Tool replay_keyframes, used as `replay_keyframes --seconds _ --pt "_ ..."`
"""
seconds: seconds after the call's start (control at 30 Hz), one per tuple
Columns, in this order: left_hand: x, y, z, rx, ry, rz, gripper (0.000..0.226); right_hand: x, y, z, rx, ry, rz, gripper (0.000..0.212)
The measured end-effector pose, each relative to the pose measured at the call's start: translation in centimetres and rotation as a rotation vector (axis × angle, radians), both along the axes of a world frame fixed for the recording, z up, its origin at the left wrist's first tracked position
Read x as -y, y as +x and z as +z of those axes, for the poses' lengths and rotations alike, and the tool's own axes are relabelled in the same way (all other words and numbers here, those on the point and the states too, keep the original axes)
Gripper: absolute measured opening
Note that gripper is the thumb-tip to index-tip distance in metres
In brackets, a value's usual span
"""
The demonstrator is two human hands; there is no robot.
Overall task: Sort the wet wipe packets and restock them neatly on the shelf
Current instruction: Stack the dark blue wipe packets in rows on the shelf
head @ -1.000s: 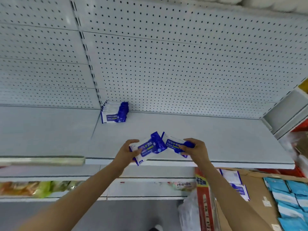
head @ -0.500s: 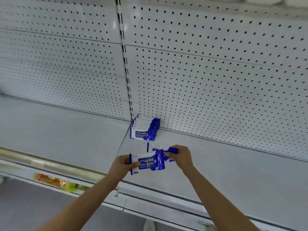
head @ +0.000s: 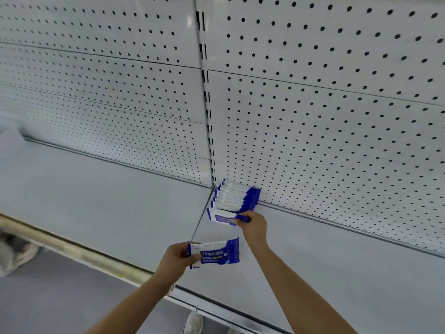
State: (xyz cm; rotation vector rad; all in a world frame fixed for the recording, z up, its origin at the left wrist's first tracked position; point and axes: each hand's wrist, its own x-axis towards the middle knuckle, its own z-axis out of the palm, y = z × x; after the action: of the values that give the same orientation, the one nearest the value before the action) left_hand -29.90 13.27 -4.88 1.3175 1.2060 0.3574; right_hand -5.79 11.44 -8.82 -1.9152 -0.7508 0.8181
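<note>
with right hand (head: 253,227) fingers pinching one blue-and-white plastic wipe packet (head: 222,216), seat it flush against the upright packet row (head: 237,195) beyond them, left hand (head: 173,260) gripping the next packet (head: 216,253).

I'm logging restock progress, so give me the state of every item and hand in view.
Row of packets: standing on edge against the pegboard.
Packet in right hand: held at the row's front.
Packet in left hand: held above the shelf.
Right hand: gripping.
Left hand: gripping.
Shelf: mostly bare.
</note>
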Motion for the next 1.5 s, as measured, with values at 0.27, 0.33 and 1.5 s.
replay_keyframes --seconds 0.27,0.33,1.5 --pt "-5.9 2.3 -2.0 -0.058 0.061 -0.062 0.036 -1.3 -1.4 -1.1 -0.115 -0.030 -0.238 0.013" --pt "-7.0 3.2 -2.7 -0.082 0.110 -0.072 0.036 -1.5 -1.4 -1.2 -0.126 -0.036 -0.252 0.012" --pt "-11.4 6.7 -2.9 -0.179 0.540 -0.275 0.057 2.3 0.4 -0.3 0.329 -0.109 -0.065 0.037"
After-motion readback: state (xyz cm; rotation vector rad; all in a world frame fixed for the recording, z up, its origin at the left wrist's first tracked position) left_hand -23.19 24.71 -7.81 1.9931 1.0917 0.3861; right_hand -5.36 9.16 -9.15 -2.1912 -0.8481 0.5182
